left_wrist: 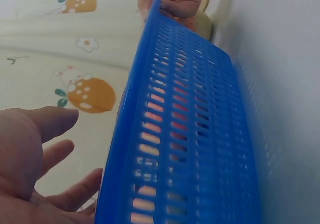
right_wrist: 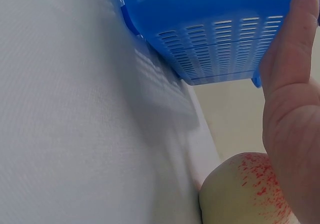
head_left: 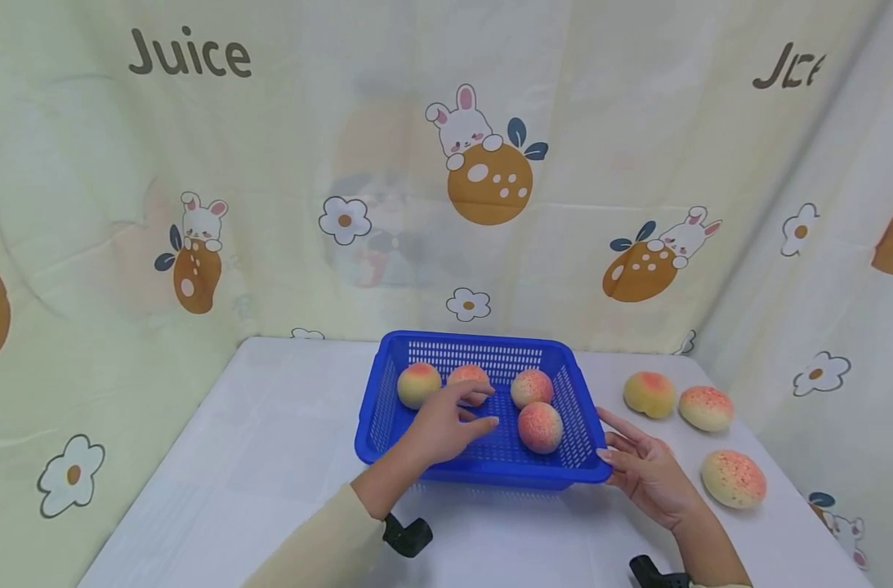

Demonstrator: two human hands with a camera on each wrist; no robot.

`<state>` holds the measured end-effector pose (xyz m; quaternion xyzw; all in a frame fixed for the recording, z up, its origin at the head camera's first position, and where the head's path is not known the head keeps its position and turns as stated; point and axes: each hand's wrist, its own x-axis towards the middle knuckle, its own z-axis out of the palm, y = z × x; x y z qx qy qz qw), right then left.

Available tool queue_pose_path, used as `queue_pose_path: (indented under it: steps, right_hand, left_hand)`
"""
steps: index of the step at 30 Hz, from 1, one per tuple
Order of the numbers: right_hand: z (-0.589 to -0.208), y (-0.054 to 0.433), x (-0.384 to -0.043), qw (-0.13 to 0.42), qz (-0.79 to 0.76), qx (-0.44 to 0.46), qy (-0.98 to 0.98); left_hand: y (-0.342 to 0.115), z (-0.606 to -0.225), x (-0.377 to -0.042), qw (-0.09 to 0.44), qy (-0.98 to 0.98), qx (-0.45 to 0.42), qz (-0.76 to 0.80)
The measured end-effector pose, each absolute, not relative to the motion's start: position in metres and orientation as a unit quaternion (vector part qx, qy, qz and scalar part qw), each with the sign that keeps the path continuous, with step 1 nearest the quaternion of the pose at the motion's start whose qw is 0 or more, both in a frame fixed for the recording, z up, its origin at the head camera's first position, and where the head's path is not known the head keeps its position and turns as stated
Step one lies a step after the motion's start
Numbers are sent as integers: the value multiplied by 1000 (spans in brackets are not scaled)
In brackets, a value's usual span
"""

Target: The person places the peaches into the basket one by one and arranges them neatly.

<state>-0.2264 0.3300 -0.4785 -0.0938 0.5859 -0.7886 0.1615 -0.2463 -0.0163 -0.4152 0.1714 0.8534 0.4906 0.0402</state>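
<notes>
A blue plastic basket (head_left: 490, 472) with slotted sides stands on the table and holds several peaches, among them a yellow peach (head_left: 417, 390) at the left and a speckled pink peach (head_left: 540, 427) at the right. My left hand (head_left: 440, 420) is over the basket with thumb and fingers spread apart and nothing between them. Its fingers overlap another peach (head_left: 466, 374) at the back. With fingers and thumb at the right rim, my right hand (head_left: 652, 474) grips the basket. The left wrist view shows the left hand (left_wrist: 30, 159) beside the basket's front wall (left_wrist: 185, 114).
Right of the basket lie more peaches on the white table (head_left: 270, 441): a yellow one (head_left: 649, 394), a speckled one (head_left: 706, 408) and a nearer one (head_left: 734, 478). Another is mostly hidden behind my right hand. A printed curtain (head_left: 284, 163) hangs behind and along the sides.
</notes>
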Motion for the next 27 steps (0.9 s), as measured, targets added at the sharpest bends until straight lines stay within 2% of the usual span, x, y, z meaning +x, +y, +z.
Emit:
queue_pose_path:
  steps: [8, 16, 27]
  right_hand:
    - [-479, 330, -226, 161, -791, -89, 583]
    - [-478, 329, -226, 161, -791, -89, 584]
    - [-481, 330, -226, 159, -792, -97, 582]
  left_hand:
    - [-50, -415, -231, -20, 853, 164, 495]
    - [-87, -410, -220, -113, 841, 144, 510]
    - [-126, -427, -212, -163, 861, 66, 478]
